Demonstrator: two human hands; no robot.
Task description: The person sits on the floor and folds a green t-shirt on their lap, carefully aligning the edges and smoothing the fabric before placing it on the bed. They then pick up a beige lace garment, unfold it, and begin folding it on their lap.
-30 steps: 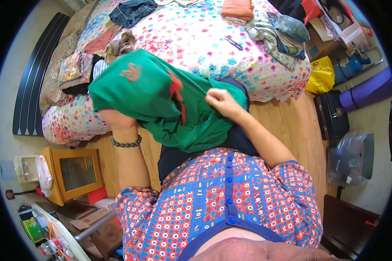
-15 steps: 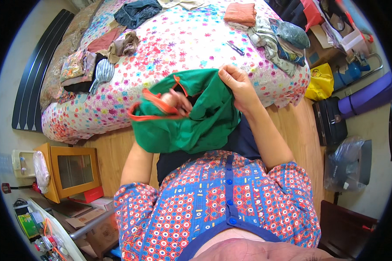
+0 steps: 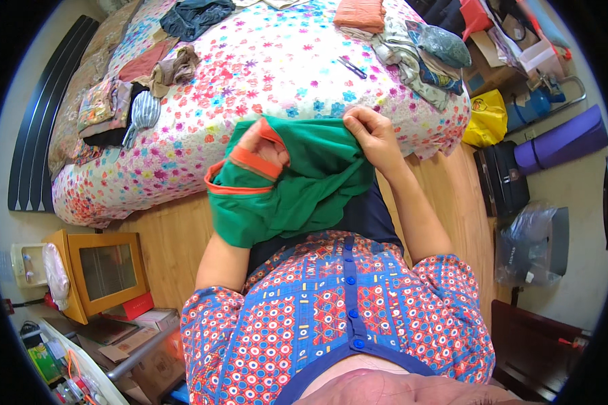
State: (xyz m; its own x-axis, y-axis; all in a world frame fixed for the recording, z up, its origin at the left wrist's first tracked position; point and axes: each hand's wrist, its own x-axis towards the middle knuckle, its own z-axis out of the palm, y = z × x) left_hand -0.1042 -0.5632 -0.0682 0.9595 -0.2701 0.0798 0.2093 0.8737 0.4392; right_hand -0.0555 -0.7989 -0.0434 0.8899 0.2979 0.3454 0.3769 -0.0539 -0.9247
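Note:
I hold up a green garment with orange trim in front of my waist, over the near edge of the bed. My right hand pinches its upper right corner between thumb and fingers. My left forearm goes up inside the cloth from below. Through an orange-edged opening my left hand shows in part, its fingers curled at the orange band, which crosses over it. The cloth hides the wrist and some of the fingers. Loose folds of the garment hang below both hands.
A bed with a flowered sheet lies ahead. Folded clothes rest at its left, an orange folded cloth and more clothes at its right. A small dark slim object lies between. Right of the bed stand a yellow bag and black case.
My left hand has moved up and slightly left inside the garment, and the orange band now lies across it. The cloth between my hands is drawn flatter. My right hand keeps its pinch.

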